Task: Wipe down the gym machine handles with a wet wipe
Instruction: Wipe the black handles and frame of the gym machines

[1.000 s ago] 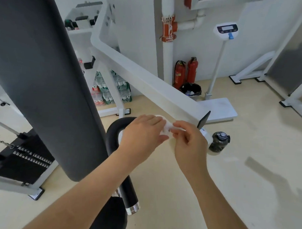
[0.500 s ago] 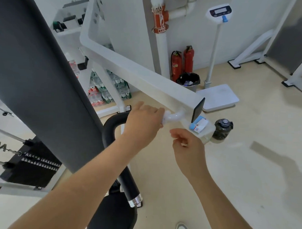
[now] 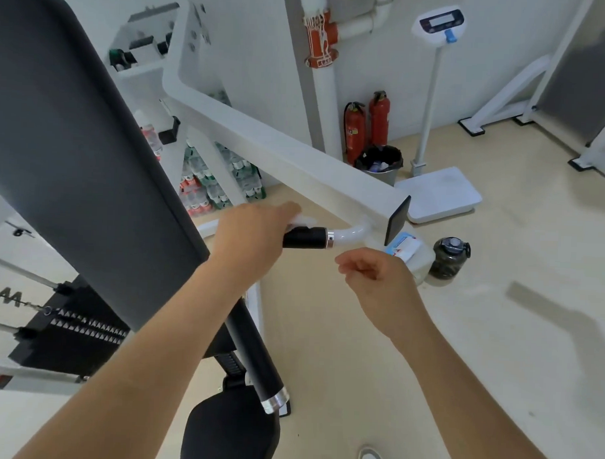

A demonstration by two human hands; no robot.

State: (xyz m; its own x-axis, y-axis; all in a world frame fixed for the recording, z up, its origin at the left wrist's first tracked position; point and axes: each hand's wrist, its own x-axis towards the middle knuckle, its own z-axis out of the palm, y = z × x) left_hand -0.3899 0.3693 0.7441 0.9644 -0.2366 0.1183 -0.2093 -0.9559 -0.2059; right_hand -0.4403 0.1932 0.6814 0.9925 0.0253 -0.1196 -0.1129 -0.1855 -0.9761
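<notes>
– Two black handles are in view; which one is the person wiping?
– The upper one: a short black cylindrical rubber grip with a chrome collar. It lies level at the middle of the view, joined by a curved white tube to the end of a white square steel beam. Its exposed part looks matt and unmarked.
– Where is the wipe?
– A crumpled white wet wipe peeks out on top of the grip, under the left hand, whose fingers curl over wipe and grip together.
– And the other hand?
– The right hand hangs just below the collar, apart from it, fingers loosely curled and holding nothing.
– How should this step go?
– Probably by wrapping the wipe right round and twisting while sliding toward the collar, so the underside gets covered too.
– What surrounds it?
– A longer black handle with a chrome end slants below, likely next. A blue-and-white wipe packet sits just beyond the right hand. A wide grey padded backrest fills the left.
</notes>
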